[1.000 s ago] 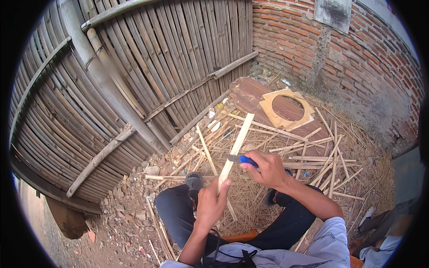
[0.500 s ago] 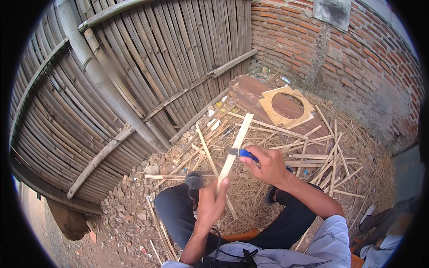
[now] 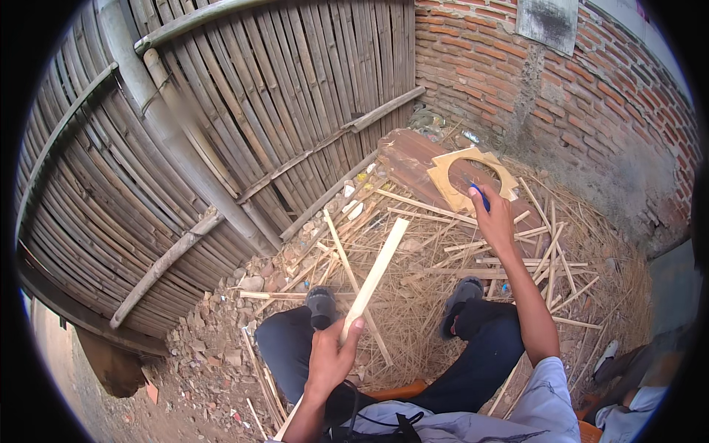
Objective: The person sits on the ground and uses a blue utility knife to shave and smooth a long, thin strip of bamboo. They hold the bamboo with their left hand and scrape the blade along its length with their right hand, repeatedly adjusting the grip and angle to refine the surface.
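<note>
Gripping wood strip (image 3: 377, 273), L hand (image 3: 330, 360); blue-hdl knife (image 3: 483, 198), R hand (image 3: 497, 221)

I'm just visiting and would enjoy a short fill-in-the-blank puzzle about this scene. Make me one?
1. The left hand grips a strip, while the ____ hand holds a knife.
2. The knife's handle is ____ in colour.
3. The frame has a ____ hole, not a square one.
4. The wall is built of ____.

Missing words: right; blue; round; bricks.
</note>
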Demonstrator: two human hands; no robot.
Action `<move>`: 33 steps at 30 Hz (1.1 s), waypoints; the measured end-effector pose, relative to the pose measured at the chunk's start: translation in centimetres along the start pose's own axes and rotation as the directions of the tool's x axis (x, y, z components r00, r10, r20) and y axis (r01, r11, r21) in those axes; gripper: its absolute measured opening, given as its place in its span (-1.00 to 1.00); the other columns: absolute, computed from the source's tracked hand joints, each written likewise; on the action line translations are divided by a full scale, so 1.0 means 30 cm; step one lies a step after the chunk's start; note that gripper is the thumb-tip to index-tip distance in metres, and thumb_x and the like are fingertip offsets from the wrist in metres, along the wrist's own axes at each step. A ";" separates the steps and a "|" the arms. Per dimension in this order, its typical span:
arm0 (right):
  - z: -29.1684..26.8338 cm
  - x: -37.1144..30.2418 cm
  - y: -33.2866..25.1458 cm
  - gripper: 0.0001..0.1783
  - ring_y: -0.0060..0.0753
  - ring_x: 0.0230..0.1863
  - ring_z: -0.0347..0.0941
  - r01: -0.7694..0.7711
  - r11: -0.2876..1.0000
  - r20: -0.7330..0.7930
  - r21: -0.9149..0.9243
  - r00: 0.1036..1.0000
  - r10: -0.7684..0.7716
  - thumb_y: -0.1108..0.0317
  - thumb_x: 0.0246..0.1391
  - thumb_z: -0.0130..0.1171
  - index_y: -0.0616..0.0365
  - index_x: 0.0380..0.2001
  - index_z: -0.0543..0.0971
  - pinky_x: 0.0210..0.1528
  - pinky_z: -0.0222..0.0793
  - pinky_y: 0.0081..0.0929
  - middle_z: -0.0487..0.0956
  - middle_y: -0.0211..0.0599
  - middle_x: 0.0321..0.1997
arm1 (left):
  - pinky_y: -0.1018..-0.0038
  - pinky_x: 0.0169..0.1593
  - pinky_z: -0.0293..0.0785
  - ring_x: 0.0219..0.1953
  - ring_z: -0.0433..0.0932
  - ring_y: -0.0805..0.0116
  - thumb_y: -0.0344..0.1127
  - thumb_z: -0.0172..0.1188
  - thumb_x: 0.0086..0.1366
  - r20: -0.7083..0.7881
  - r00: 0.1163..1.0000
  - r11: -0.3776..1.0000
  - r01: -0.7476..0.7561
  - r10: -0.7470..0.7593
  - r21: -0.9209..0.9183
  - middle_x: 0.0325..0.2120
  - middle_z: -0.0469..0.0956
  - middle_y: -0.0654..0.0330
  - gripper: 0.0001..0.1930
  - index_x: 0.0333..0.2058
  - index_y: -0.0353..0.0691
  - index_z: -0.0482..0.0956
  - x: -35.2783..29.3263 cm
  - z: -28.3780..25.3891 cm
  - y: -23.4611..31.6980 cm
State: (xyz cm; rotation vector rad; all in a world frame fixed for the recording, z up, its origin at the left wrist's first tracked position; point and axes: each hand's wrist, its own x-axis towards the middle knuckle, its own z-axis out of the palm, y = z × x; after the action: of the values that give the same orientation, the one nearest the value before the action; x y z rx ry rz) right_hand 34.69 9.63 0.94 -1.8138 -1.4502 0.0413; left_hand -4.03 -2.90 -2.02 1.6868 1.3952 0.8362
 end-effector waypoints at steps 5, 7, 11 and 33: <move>0.029 -0.091 -0.020 -0.53 0.11 -0.23 0.72 0.155 0.981 0.460 -0.118 0.884 -0.084 -0.09 0.38 0.24 0.12 -0.06 0.75 -0.13 0.57 0.00 0.73 -0.02 -0.36 | 0.17 -0.48 0.39 -0.68 0.53 0.03 -0.05 0.27 0.57 -0.052 0.999 0.996 0.005 -0.001 0.087 -0.71 0.51 -0.05 -0.58 -0.25 -0.39 0.72 0.044 0.010 -0.012; 0.058 -0.101 -0.005 -0.55 0.14 -0.22 0.72 0.202 0.968 0.497 -0.151 0.862 -0.102 -0.07 0.35 0.27 0.08 -0.05 0.76 -0.11 0.58 0.03 0.75 -0.03 -0.33 | 0.13 -0.46 0.42 -0.63 0.57 -0.11 -0.03 0.28 0.56 -0.047 0.999 0.995 0.006 -0.002 0.097 -0.69 0.53 -0.10 -0.57 -0.24 -0.39 0.73 0.057 0.027 0.002; 0.072 -0.106 -0.024 -0.59 0.16 -0.20 0.72 0.238 0.957 0.534 -0.165 0.838 -0.117 -0.03 0.34 0.28 0.04 0.00 0.76 -0.10 0.59 0.05 0.76 -0.02 -0.30 | 0.14 -0.46 0.38 -0.66 0.50 0.01 -0.03 0.27 0.56 -0.021 0.998 0.988 -0.052 0.056 0.142 -0.70 0.51 -0.04 -0.57 -0.28 -0.37 0.70 0.074 0.061 0.027; -0.001 -0.098 -0.048 -0.50 -0.01 -0.47 0.52 0.149 0.987 0.575 0.067 0.802 -0.160 0.05 0.56 0.05 -0.30 0.47 0.41 -0.19 0.41 -0.03 0.47 -0.03 -0.56 | 0.29 -0.49 0.42 -0.70 0.57 0.28 -0.02 0.22 0.58 -0.045 0.999 0.978 -0.020 0.030 0.207 -0.76 0.49 0.12 -0.56 -0.32 -0.34 0.70 0.085 0.021 -0.010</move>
State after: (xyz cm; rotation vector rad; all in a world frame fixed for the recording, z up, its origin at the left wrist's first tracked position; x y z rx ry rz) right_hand 32.54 7.21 0.54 -1.7352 -2.0076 0.5713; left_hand -3.15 -0.45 -2.57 1.8545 1.5401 0.7719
